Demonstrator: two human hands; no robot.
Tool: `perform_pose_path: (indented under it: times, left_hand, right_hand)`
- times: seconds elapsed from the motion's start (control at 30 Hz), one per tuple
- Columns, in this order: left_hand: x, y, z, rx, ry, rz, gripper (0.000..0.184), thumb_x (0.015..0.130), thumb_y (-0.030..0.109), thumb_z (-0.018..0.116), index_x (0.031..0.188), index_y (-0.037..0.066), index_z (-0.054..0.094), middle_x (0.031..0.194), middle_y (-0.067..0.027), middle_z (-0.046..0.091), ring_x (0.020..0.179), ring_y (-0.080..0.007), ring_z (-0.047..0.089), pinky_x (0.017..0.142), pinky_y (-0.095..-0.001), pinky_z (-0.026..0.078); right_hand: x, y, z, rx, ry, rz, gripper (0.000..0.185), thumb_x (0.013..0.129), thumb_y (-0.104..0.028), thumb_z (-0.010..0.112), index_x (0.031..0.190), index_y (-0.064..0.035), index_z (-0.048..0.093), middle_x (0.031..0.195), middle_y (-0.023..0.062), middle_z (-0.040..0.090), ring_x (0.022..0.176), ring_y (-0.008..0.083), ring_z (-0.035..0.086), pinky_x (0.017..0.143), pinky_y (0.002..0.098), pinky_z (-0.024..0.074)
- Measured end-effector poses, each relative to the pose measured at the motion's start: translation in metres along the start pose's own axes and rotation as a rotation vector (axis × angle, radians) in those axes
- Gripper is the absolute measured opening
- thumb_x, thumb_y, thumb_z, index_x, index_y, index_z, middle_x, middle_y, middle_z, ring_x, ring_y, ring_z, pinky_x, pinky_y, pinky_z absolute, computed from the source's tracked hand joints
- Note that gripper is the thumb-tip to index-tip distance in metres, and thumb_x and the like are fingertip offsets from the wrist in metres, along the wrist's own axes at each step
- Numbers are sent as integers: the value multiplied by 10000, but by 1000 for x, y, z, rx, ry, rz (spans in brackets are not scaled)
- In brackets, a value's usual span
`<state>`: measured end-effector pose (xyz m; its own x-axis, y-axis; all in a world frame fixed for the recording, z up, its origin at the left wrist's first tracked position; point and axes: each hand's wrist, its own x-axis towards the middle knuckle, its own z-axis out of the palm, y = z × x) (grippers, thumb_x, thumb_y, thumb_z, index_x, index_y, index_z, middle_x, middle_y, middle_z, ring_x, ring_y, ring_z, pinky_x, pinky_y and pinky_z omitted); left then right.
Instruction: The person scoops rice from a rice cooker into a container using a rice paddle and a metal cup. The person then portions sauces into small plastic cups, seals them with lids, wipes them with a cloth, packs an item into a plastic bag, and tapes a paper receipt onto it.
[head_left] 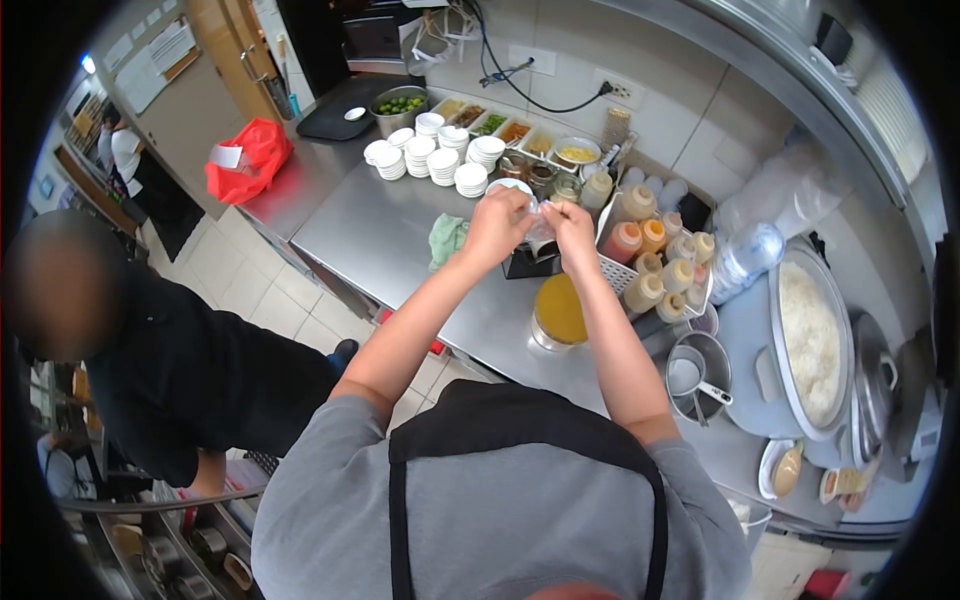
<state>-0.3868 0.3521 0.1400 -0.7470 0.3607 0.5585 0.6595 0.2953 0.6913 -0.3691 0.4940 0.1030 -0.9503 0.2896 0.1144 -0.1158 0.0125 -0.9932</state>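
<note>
In the head view, my left hand [502, 225] and my right hand [570, 232] are close together over the steel counter [365, 225]. Their fingers are closed in a pinch on a small, clear piece of plastic [541, 217]; its exact kind cannot be made out. Just beyond my left fingers is a white dish [512, 186], partly hidden. A dark container [522, 266] lies below my hands. Nearer to me stands a round tub of yellow-brown contents [561, 310], beside my right forearm. A green cloth [447, 240] rests left of my left hand.
Stacked white dishes [443, 166] and a pot of green limes [399, 104] stand behind. Squeeze bottles fill a white basket [615, 272] at right, near a saucepan [697, 365] and a large rice container [815, 330]. A person in black [200, 370] is at left.
</note>
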Motion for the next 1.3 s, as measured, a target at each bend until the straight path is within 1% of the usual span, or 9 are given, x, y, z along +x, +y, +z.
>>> perform_pose_path:
  times: [0.1, 0.27, 0.3, 0.43, 0.73, 0.83, 0.97, 1.03, 1.3]
  left_hand:
    - [-1, 16, -7, 339, 42, 195, 176, 631, 66, 693, 773, -5, 616, 777, -109, 592, 768, -207, 546, 709, -310, 436]
    - [6, 19, -26, -308, -145, -205, 158, 660, 35, 685, 806, 12, 629, 781, -48, 608, 744, -130, 533, 686, -257, 422]
    - [7, 21, -28, -635, -233, -339, 143, 675, 26, 679, 809, 18, 631, 775, -32, 612, 725, -105, 537, 673, -239, 423]
    - [9, 35, -33, -809, -233, -344, 130, 696, -1, 647, 822, 24, 628, 758, -11, 607, 726, -87, 537, 682, -221, 422]
    - [22, 39, -26, -35, 402, 49, 184, 646, -21, 630, 824, 25, 640, 740, -32, 622, 807, -104, 520, 736, -248, 411]
    - [22, 47, -25, -473, 305, -175, 229, 660, -47, 603, 877, 23, 628, 744, -36, 624, 773, -96, 557, 701, -236, 433]
    - [18, 50, -26, -838, 158, -247, 268, 696, -91, 557, 947, -2, 579, 790, -52, 618, 724, -107, 583, 673, -217, 455]
    - [15, 46, -27, -1074, 2, -286, 259, 673, -119, 540, 895, 11, 564, 812, -47, 618, 760, -96, 578, 695, -232, 448]
    - [15, 59, -33, -1296, -95, -319, 97, 812, 154, 572, 856, 71, 547, 823, -30, 582, 772, -93, 537, 714, -245, 422]
  right_hand:
    - [-5, -17, -3, -52, -70, -34, 129, 810, -121, 556, 791, 0, 598, 775, 37, 576, 685, 99, 512, 629, 238, 398]
    - [-20, -63, -9, 107, -305, -178, 216, 805, 0, 495, 1010, -41, 550, 984, 23, 494, 959, 132, 491, 865, 244, 358]
    - [-19, -63, -11, 109, -302, -178, 216, 805, 0, 495, 1010, -41, 550, 984, 23, 494, 959, 132, 491, 865, 244, 358]
    - [-17, -65, -13, 149, -460, -257, 171, 783, 23, 516, 936, -51, 533, 943, 8, 447, 913, 109, 474, 815, 227, 364]
    - [-34, -80, 12, -181, -121, -666, 126, 758, -38, 587, 883, -32, 566, 832, 49, 466, 766, 137, 469, 689, 245, 381]
    - [-30, -82, 4, -359, -43, -789, 156, 748, -73, 617, 901, -41, 605, 838, 44, 505, 790, 138, 479, 692, 247, 389]
    - [-38, -118, 6, -170, 120, -616, 135, 741, -106, 642, 861, -43, 638, 803, 34, 531, 792, 137, 495, 691, 246, 399]
    - [-25, -114, -4, -80, -166, -549, 111, 740, -122, 656, 815, -40, 650, 760, 19, 531, 771, 126, 505, 686, 237, 404]
    - [-26, -131, 3, 89, -254, -351, 85, 757, -99, 650, 785, -19, 644, 747, -2, 552, 635, 73, 489, 592, 202, 390]
